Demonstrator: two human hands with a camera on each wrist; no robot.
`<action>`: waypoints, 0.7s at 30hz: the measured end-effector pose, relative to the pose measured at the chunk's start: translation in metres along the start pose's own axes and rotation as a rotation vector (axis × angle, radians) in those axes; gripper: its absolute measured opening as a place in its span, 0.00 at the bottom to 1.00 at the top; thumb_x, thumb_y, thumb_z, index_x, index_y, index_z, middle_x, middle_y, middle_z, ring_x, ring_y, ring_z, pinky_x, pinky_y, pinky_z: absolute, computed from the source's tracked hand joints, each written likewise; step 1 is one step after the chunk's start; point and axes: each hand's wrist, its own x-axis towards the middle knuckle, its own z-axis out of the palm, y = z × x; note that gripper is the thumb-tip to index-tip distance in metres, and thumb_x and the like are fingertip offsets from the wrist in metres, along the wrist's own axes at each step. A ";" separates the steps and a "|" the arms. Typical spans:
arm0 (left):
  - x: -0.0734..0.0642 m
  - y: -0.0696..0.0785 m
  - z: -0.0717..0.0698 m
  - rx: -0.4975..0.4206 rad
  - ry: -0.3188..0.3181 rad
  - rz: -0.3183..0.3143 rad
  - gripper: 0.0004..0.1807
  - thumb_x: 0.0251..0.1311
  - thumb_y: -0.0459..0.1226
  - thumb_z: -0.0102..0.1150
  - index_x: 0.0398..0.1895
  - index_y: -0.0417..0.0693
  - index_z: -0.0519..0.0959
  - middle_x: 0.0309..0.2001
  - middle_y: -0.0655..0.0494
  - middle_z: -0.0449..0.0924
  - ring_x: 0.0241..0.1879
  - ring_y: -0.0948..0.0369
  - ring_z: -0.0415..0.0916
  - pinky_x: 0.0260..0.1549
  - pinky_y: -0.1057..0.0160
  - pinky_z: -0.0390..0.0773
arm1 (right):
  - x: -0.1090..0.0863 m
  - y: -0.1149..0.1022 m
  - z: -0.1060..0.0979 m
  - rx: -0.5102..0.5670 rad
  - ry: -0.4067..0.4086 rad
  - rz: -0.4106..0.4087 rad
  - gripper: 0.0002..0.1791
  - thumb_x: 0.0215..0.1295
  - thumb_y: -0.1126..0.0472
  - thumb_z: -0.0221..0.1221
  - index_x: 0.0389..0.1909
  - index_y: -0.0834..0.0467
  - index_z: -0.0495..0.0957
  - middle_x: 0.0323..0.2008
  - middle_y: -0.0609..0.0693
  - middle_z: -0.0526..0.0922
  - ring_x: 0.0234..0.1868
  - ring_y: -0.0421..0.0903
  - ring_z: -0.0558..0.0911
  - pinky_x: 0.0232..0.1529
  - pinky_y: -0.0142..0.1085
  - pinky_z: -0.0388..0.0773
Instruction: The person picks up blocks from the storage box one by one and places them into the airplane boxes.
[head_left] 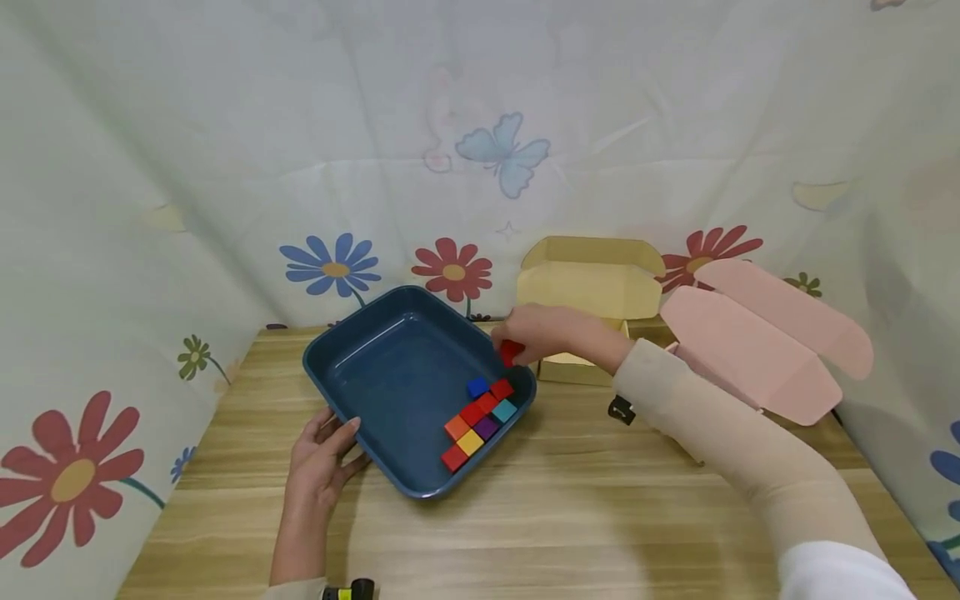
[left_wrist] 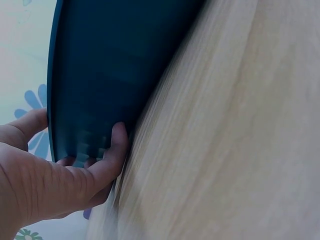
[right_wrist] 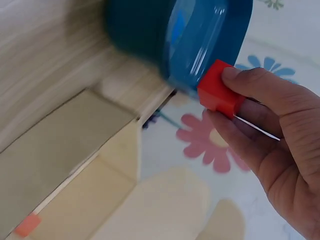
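A deep blue rectangular tray point(head_left: 397, 400) is on the wooden table, with several coloured cubes point(head_left: 480, 421) grouped in its near right corner: red, orange, yellow, purple, blue and teal. My left hand point(head_left: 318, 462) grips the tray's left side; in the left wrist view the thumb is at the rim and the other fingers point(left_wrist: 118, 145) press the outer wall. Over the tray's right edge, my right hand point(head_left: 543, 327) pinches a red cube point(right_wrist: 220, 90) between thumb and fingertips. The right wrist view shows this cube close to the tray's rim.
Behind my right forearm stands a pale yellow cardboard box point(head_left: 573, 371) with its lid raised. An orange-red piece point(right_wrist: 27, 225) shows inside it. Further right is a pink box point(head_left: 750, 350), also with lid up, partly hidden by my sleeve. A flowered curtain point(head_left: 375, 192) hangs behind.
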 end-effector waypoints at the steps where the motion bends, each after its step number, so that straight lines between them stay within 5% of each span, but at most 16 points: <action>1: 0.000 0.000 0.000 -0.001 -0.001 0.001 0.43 0.70 0.34 0.62 0.82 0.51 0.49 0.73 0.50 0.57 0.59 0.59 0.75 0.52 0.51 0.80 | -0.004 0.003 0.000 0.009 0.009 0.009 0.13 0.65 0.58 0.69 0.48 0.58 0.84 0.39 0.50 0.86 0.37 0.46 0.82 0.42 0.36 0.82; 10: 0.000 0.001 0.002 -0.007 0.001 0.010 0.43 0.69 0.32 0.62 0.81 0.49 0.50 0.72 0.50 0.57 0.56 0.61 0.76 0.50 0.52 0.81 | -0.037 0.033 0.008 0.041 0.048 0.050 0.10 0.63 0.64 0.69 0.44 0.61 0.83 0.38 0.52 0.85 0.37 0.48 0.81 0.41 0.39 0.81; 21: -0.001 0.002 0.002 0.021 0.006 0.010 0.42 0.70 0.33 0.60 0.81 0.49 0.50 0.73 0.49 0.57 0.57 0.59 0.75 0.52 0.51 0.80 | -0.064 0.071 0.021 -0.078 0.100 0.131 0.09 0.59 0.68 0.70 0.40 0.64 0.86 0.37 0.57 0.81 0.36 0.52 0.80 0.41 0.42 0.83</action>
